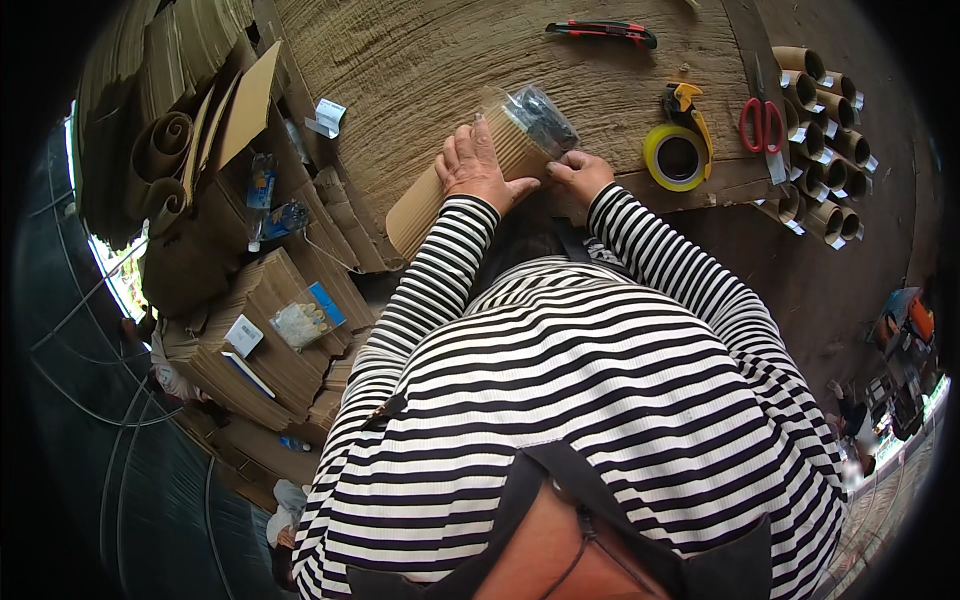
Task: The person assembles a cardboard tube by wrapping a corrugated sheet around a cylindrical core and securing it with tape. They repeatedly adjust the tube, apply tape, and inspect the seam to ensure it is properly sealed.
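Observation:
A piece of tan corrugated cardboard (425,205) lies slantwise at the table's near edge. At its far right end is a clear plastic-wrapped bundle (545,118) with dark contents that I cannot make out. My left hand (475,170) rests on the ridged cardboard, fingers stretched over it and thumb apart. Beside the bundle's near corner, my right hand (582,174) is closed in a pinch. What sits between its fingertips, cardboard edge or plastic, is hidden.
On the wooden table (400,60) are a red-and-black utility knife (603,34), yellow tape in a dispenser (677,157) and red-handled scissors (762,125). Several cardboard tubes (825,140) are stacked at right. Cardboard stacks (255,340) and plastic bottles (280,222) stand at left.

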A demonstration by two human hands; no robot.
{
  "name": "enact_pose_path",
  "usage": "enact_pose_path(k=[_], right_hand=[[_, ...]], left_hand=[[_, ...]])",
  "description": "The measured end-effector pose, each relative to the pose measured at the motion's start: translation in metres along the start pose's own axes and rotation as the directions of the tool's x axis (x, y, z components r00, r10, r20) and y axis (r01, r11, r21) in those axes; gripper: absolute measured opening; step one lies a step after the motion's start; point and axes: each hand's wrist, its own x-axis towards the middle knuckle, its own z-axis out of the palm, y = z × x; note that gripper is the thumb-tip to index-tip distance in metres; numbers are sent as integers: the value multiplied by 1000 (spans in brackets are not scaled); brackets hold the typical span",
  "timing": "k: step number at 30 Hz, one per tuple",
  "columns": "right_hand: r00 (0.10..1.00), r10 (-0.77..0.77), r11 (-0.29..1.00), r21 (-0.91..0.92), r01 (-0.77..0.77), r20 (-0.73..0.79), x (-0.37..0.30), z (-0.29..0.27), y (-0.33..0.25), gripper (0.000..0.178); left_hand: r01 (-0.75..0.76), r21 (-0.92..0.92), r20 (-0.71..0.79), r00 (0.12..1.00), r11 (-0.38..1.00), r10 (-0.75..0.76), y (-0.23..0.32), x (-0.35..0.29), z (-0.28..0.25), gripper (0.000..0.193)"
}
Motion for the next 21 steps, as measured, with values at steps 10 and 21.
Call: enact_pose_path(k=[10, 21], right_hand=[[998, -47, 993, 108, 42, 44, 6, -4, 16, 18], [992, -123, 976, -182, 118, -13, 5, -24, 7, 24]], left_hand=[[-79, -23, -106, 991, 997, 76, -4, 0, 16, 130], [-29, -35, -85, 996, 999, 26, 5, 0, 20, 131]])
